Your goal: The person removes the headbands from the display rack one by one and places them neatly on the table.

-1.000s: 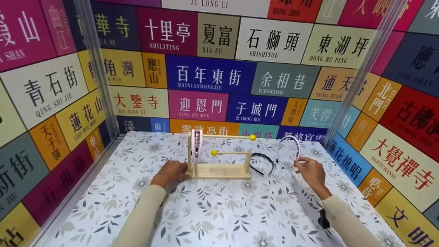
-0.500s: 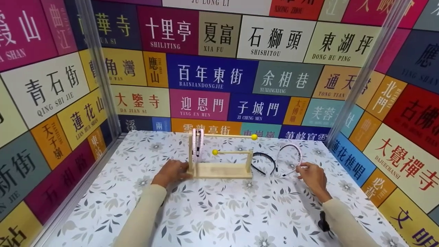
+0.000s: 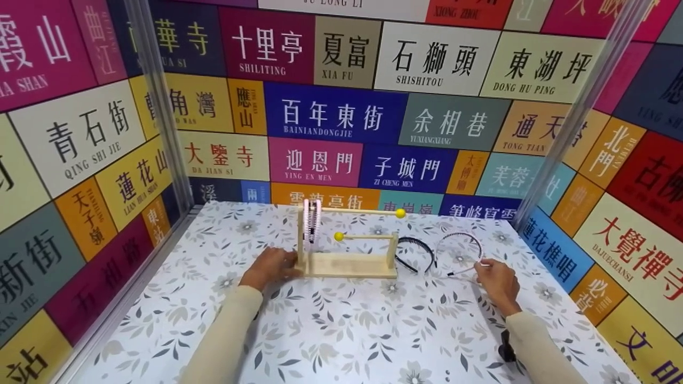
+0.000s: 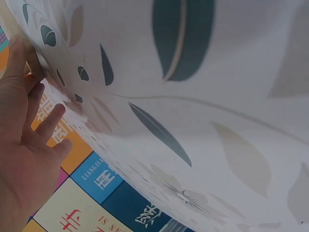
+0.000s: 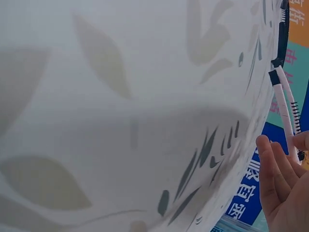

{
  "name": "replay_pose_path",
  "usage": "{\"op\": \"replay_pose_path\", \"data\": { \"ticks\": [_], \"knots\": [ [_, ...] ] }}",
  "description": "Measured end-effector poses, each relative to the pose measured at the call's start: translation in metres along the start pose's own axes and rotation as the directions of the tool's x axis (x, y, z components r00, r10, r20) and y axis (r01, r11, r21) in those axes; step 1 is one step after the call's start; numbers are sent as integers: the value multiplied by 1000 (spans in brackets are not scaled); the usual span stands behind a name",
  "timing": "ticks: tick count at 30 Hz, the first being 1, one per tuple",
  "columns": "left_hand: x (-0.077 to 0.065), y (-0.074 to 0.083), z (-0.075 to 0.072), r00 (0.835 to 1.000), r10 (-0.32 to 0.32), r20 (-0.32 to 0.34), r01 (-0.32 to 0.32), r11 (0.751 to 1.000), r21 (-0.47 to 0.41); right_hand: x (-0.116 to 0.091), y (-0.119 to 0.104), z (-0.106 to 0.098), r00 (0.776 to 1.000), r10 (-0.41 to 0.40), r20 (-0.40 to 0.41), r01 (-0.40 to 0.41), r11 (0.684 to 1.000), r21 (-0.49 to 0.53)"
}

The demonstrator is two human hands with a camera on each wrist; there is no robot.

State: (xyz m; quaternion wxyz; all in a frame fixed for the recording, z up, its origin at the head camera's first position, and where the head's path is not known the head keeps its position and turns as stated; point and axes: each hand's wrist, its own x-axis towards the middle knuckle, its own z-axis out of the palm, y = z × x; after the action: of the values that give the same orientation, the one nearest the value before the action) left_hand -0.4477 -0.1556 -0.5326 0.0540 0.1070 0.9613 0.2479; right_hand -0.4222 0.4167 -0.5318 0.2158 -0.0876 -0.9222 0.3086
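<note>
My right hand (image 3: 497, 280) pinches one end of a pale pink headband (image 3: 461, 233) with dark teeth, just above or on the table; fingertips and headband (image 5: 284, 108) show in the right wrist view. My left hand (image 3: 271, 265) holds the left end of a wooden stand (image 3: 349, 265) between thumb and fingers. Its fingers (image 4: 48, 121) are partly spread in the left wrist view. Pink headbands (image 3: 318, 221) hang at the left of the stand's upper rod. The lower rod (image 3: 367, 237) carries nothing. Right of the stand lies a black headband (image 3: 425, 247).
Both rods end in yellow balls, the upper ball (image 3: 400, 213) pointing right and the lower ball (image 3: 339, 236) left. A white table (image 3: 331, 330) with a leaf pattern bears everything. Walls with colourful lettered panels (image 3: 336, 112) surround its back and sides.
The pink headband in my right hand has tipped lower and flatter, and that hand has shifted slightly right and down. My left hand stays at the stand.
</note>
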Motion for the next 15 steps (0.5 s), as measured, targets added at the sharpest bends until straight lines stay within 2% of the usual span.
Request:
{"op": "replay_pose_path", "data": {
  "ticks": [3, 7, 10, 15],
  "knots": [
    [0, 1, 0, 1000, 4, -5, -4, 1000, 7, -3, 4, 0, 1000, -4, -15, 4, 1000, 7],
    [0, 0, -1, 998, 52, -24, -50, 997, 54, -3, 6, -1, 999, -27, -23, 27, 1000, 7],
    [0, 0, -1, 996, 80, -30, -77, 994, 80, -3, 10, 0, 999, -36, -10, 36, 999, 5],
    [-1, 1, 1, 996, 85, -26, -83, 993, 81, -3, 13, 2, 1000, -19, 24, 19, 1000, -9]
  ]
}}
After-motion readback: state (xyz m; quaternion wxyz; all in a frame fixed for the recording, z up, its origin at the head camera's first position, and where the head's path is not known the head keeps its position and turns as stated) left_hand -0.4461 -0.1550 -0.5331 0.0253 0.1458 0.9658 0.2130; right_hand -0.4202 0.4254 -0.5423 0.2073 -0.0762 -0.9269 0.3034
